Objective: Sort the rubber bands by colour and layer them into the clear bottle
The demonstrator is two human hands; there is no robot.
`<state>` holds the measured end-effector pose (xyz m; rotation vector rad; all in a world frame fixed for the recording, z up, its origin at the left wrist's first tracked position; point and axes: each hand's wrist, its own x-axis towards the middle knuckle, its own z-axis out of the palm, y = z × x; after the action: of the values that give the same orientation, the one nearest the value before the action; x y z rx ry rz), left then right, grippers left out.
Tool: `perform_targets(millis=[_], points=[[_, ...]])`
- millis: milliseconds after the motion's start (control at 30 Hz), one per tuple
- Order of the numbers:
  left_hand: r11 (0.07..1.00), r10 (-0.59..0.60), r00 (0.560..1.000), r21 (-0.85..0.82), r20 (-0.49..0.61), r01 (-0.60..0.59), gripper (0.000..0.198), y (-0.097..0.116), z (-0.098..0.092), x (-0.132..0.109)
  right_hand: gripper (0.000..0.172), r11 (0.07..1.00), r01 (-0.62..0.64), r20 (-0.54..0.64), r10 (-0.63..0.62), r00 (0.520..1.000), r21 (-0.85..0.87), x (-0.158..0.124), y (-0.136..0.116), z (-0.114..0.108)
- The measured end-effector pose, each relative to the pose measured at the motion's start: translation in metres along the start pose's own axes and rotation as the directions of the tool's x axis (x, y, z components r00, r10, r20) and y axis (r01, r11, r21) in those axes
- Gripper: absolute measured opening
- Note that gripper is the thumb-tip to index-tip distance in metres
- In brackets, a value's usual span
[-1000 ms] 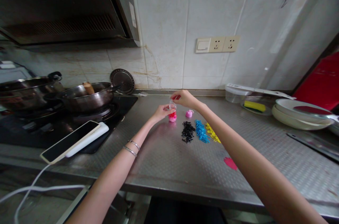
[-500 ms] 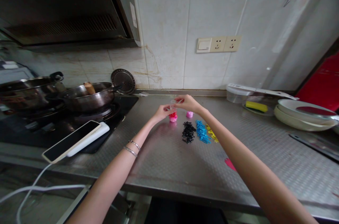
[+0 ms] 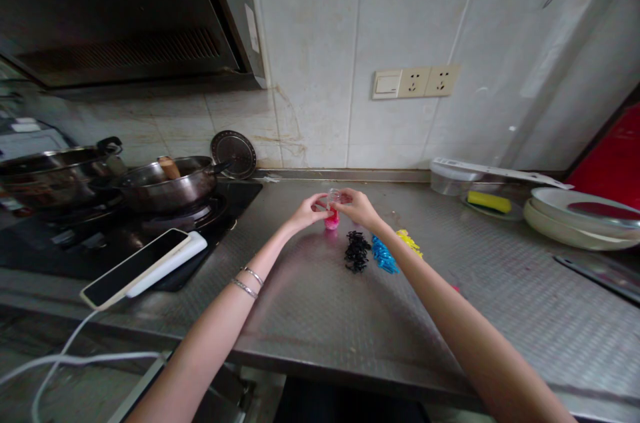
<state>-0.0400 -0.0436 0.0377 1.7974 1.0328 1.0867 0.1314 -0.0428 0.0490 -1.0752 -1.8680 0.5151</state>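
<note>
A small clear jar (image 3: 331, 221) with pink and red contents stands upright on the steel counter near the wall. My left hand (image 3: 307, 212) is closed on its left side, thumb in front and fingers behind. From the right, my right hand (image 3: 358, 208) grips the jar too, thumb and fingers around its upper part. The clear rim shows above my fingers. Just in front and to the right lie a pile of black small rubber-like pieces (image 3: 357, 252), a blue pile (image 3: 385, 255) partly behind my right forearm, and a yellow pile (image 3: 410, 243).
A phone (image 3: 135, 266) with a white power bank lies at the hob's edge. Left stand a saucepan (image 3: 167, 186) and a larger pot (image 3: 55, 176). On the right are a plastic tub (image 3: 453, 179), a yellow sponge (image 3: 489, 201), stacked plates (image 3: 575, 229) and a dark flat blade-like thing (image 3: 600, 277).
My right hand has come down from above the jar's mouth to its right side. The pink thing beside the jar is now hidden behind that hand. My right forearm has shifted slightly.
</note>
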Motion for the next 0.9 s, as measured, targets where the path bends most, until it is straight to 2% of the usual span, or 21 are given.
perform_targets(millis=[133, 233, 333, 433, 567, 667, 767, 833, 900], points=[[0.999, -0.032, 0.995, -0.012, -0.091, 0.031, 0.049, -0.003, 0.003, 0.003, 0.037, 1.000, -0.027, -0.057, 0.027, 0.998, 0.008, -0.002, 0.007, -0.014], [0.998, 0.031, 0.993, 0.064, -0.111, -0.024, 0.030, -0.006, 0.008, 0.004, 0.037, 0.999, -0.026, -0.094, 0.024, 0.995, -0.024, -0.004, 0.010, -0.024], [0.984, 0.089, 0.996, 0.152, 0.013, -0.090, 0.016, -0.004, 0.015, 0.000, 0.037, 0.999, -0.010, -0.121, 0.004, 0.993, -0.046, -0.006, 0.015, -0.028], [0.972, 0.087, 0.975, 0.196, 0.207, -0.128, 0.018, 0.005, 0.024, -0.007, 0.038, 0.999, 0.003, -0.133, -0.011, 0.991, -0.054, -0.009, 0.020, -0.027], [0.938, 0.052, 0.898, 0.287, 0.438, -0.195, 0.021, 0.022, 0.032, -0.018, 0.039, 0.998, 0.011, -0.149, -0.020, 0.989, -0.058, -0.012, 0.023, -0.025], [0.907, -0.038, 0.825, 0.367, 0.563, -0.208, 0.022, 0.034, 0.035, -0.024, 0.040, 0.998, 0.011, -0.155, -0.020, 0.988, -0.057, -0.013, 0.023, -0.025], [0.873, -0.128, 0.768, 0.438, 0.628, -0.213, 0.022, 0.043, 0.039, -0.029, 0.040, 0.999, -0.008, -0.139, 0.001, 0.990, -0.047, -0.015, 0.024, -0.025], [0.850, -0.154, 0.768, 0.480, 0.622, -0.217, 0.024, 0.046, 0.043, -0.032, 0.042, 0.998, -0.032, -0.131, 0.026, 0.991, -0.046, -0.016, 0.026, -0.024], [0.827, -0.166, 0.787, 0.518, 0.594, -0.217, 0.026, 0.047, 0.046, -0.033, 0.043, 0.998, -0.048, -0.131, 0.042, 0.991, -0.045, -0.017, 0.028, -0.022]])
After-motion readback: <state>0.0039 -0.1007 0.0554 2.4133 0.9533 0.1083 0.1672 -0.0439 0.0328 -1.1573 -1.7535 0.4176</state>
